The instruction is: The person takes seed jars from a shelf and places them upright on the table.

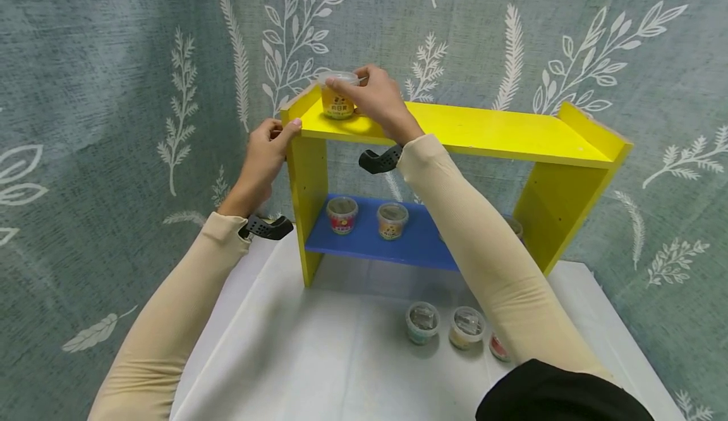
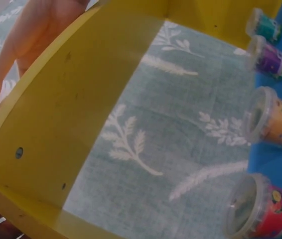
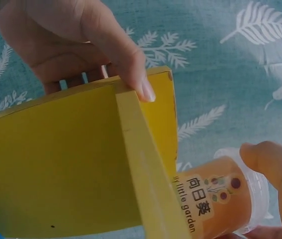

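Observation:
My right hand (image 1: 380, 97) holds a small plastic cup (image 1: 337, 102) with a clear lid and an orange-yellow label at the left end of the shelf unit's yellow top board (image 1: 472, 130). In the right wrist view, the thumb lies on the lid rim and sunflower pictures show on the cup (image 3: 215, 199). My left hand (image 1: 263, 158) grips the top corner of the yellow side panel (image 1: 301, 212), its thumb over the front edge. The fingers beyond the panel are partly hidden.
On the blue lower shelf (image 1: 370, 251) stand several lidded cups, including a red-labelled one (image 1: 342, 217) and an orange-labelled one (image 1: 392, 222). More cups, among them a teal one (image 1: 422, 323), sit on the white tabletop (image 1: 318, 358). Patterned cloth (image 1: 455, 23) hangs behind; my right forearm covers part of the shelf.

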Demonstrator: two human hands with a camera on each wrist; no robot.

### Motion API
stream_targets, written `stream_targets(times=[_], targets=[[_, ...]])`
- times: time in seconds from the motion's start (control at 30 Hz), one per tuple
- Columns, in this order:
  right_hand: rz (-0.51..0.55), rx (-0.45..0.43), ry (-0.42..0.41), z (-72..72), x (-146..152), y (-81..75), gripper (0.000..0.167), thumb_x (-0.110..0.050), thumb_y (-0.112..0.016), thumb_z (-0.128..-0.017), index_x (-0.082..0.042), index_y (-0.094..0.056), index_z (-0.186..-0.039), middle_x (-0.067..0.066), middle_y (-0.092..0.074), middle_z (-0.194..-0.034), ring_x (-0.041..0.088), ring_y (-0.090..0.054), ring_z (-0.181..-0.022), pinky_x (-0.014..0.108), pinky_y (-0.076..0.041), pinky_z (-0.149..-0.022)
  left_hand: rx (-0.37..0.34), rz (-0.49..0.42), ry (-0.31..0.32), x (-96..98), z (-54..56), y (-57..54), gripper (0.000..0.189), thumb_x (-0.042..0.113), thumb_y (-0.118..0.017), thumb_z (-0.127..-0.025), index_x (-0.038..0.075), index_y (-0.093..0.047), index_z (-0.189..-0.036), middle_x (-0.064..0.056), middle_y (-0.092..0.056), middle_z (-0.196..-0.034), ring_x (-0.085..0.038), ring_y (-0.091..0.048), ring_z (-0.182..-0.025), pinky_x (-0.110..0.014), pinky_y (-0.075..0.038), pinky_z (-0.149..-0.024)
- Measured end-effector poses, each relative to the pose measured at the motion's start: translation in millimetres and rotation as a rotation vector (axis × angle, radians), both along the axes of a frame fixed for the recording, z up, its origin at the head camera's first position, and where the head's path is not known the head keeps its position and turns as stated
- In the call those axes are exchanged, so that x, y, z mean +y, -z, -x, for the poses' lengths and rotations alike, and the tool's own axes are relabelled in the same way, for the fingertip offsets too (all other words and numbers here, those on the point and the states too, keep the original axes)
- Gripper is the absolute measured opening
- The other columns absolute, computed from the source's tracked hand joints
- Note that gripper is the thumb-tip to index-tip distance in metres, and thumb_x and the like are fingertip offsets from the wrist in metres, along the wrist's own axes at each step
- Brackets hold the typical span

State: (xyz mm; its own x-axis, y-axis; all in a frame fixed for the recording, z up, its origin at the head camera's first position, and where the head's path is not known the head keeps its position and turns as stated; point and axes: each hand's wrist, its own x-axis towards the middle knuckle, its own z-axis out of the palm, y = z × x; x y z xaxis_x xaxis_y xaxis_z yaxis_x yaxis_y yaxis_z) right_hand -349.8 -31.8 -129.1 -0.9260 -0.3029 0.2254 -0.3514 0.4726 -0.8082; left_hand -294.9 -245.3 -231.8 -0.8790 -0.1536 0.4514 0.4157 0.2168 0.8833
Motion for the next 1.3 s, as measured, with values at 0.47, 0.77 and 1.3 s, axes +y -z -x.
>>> stream_targets(times=[0.47, 0.77, 1.3], targets=[[0.141, -0.002, -0.097, -6.2, 7.4, 1.1, 0.073, -0.049, -0.079, -0.088, -0.014, -0.051, -0.146, 0.006, -0.054, -0.141, 0.017, -0.057, -0.121, 0.031, -0.053, -0.095, -0.004, 0.004, 0.012, 0.8, 1.1, 0.4, 0.043, 0.049, -0.060, -0.102, 0.008, -0.057, -0.114, -0.006, -0.058, -0.112, -0.018, -0.057, -0.092, -0.031, -0.046, -0.081], [0.200, 0.081, -0.178, -19.6, 15.5, 1.9, 0.064, -0.044, -0.076, -0.092, -0.012, -0.054, -0.143, 0.009, -0.060, -0.127, 0.020, -0.065, -0.111, 0.030, -0.055, -0.091, -0.023, 0.010, 0.001, 1.3, 0.8, -1.7, 0.043, 0.050, -0.060, -0.102, 0.008, -0.056, -0.114, -0.006, -0.058, -0.110, -0.017, -0.056, -0.092, -0.032, -0.046, -0.081], [0.248, 0.134, -0.296, -38.5, 32.3, 9.4, 0.058, -0.032, -0.073, -0.096, -0.009, -0.053, -0.146, 0.009, -0.059, -0.136, 0.022, -0.061, -0.117, 0.036, -0.053, -0.097, -0.024, 0.027, 0.004, -1.6, 2.0, -0.9, 0.045, 0.052, -0.060, -0.101, 0.009, -0.056, -0.114, -0.006, -0.058, -0.111, -0.019, -0.057, -0.094, -0.034, -0.046, -0.084]])
